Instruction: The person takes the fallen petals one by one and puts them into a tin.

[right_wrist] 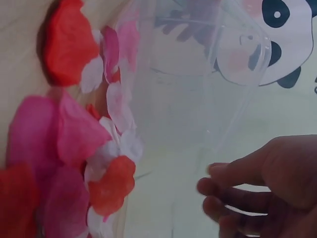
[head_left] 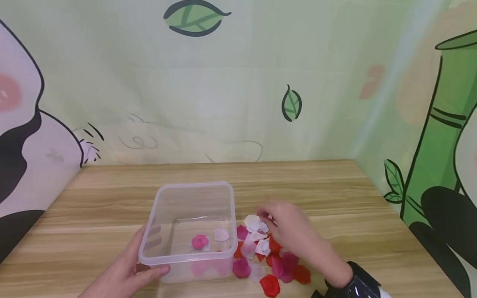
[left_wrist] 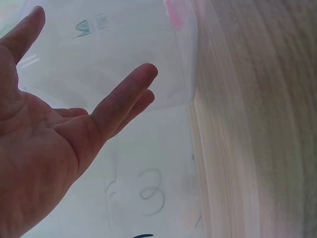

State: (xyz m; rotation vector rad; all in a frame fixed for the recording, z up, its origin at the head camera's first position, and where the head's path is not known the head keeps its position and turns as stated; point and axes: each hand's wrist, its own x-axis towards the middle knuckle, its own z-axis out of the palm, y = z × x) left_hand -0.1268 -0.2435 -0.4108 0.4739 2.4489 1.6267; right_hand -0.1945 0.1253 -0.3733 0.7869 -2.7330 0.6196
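Observation:
A clear plastic box stands on the table with a few pink and pale petals inside. My left hand steadies its near left corner, the thumb on the front wall and the fingers along the left wall. Those fingers look straight in the left wrist view. Just right of the box lies a loose pile of red, pink and white fabric petals. My right hand is over the far side of the pile, fingertips right at the white petals. In the right wrist view its fingers bend loosely, with no petal showing between them.
The wooden table ends at a pale green cloth backdrop printed with leaves, pandas and bamboo. A black band sits on the right wrist. One red petal lies nearest the table's front.

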